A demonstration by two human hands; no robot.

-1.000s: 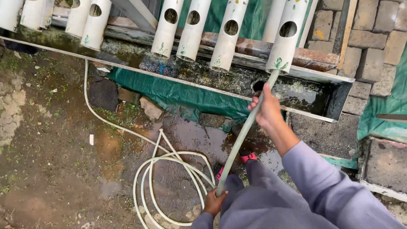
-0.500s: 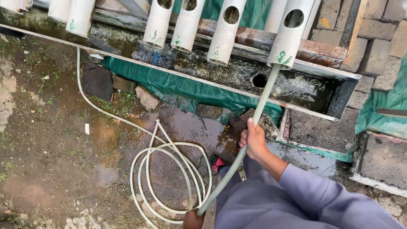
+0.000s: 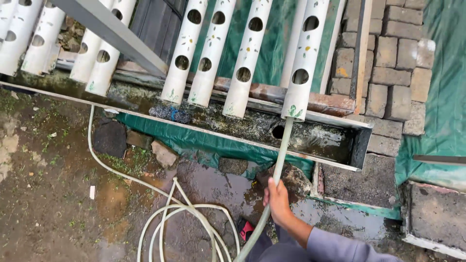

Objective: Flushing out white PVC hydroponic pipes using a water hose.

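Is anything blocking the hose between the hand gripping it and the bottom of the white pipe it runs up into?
Nothing visible. The right hand grips the hose, which runs clear over the trough's front rim up into the white pipe.

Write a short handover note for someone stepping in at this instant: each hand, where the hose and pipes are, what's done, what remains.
Right hand: closed around the hose, partway up.
Left hand: out of view.
The hose tip meets the lower end of the rightmost white pipe, above the wet trough. The coiled slack lies on the ground.
Done: hose set at this pipe.
Left: probably the other pipes.
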